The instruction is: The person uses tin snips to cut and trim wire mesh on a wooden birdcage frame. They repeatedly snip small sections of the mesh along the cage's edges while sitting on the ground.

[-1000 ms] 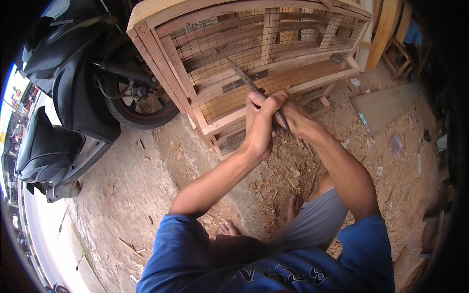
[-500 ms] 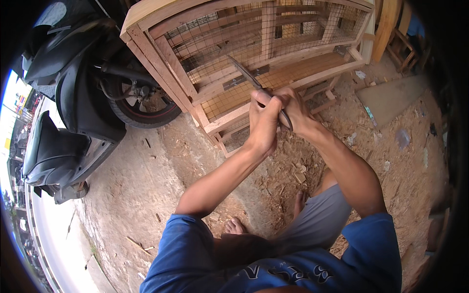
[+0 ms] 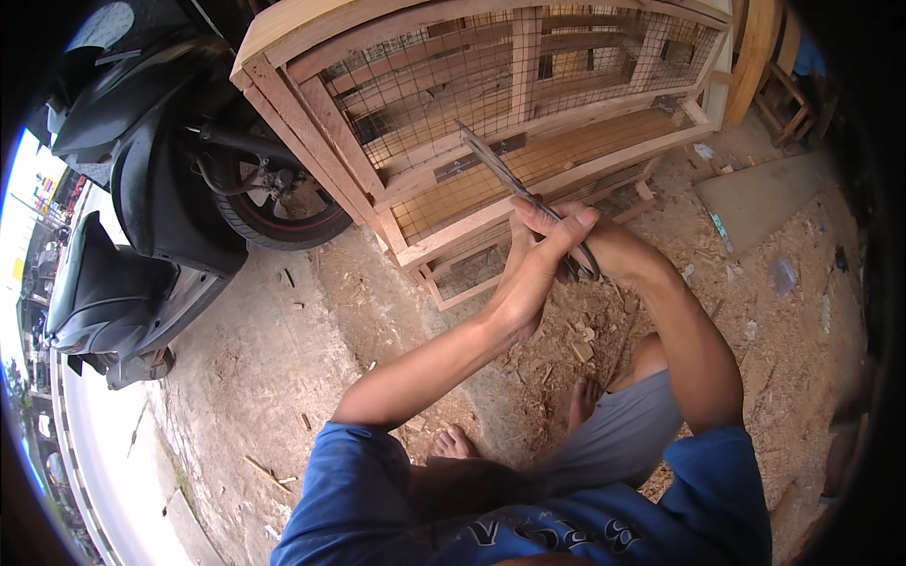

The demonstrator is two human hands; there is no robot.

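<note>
A pair of dark metal scissors (image 3: 493,162) points up and to the left, its blades in front of a wooden cage's wire mesh. My left hand (image 3: 540,269) is closed round the scissors near the pivot, the thumb lying across toward the right. My right hand (image 3: 609,247) is wrapped about the handles, pressed against the left; the hands partly hide its fingers and the grips. Just beyond the hands stands the pale wooden cage (image 3: 444,212), framed in planks, with a dark hinge (image 3: 479,158) on its front rail. Whether the blades touch the mesh, I cannot tell.
To the left a dark motor scooter (image 3: 179,160) is parked close beside the cage. Sawdust and wood scraps (image 3: 582,351) litter the floor about my feet. A flat grey-brown board (image 3: 769,203) lies at the right, with leaning planks (image 3: 752,61) behind it.
Both hands and the scissors have shifted slightly right and down, away from the left side of the cage. My left thumb has swung to the right across the scissors.
</note>
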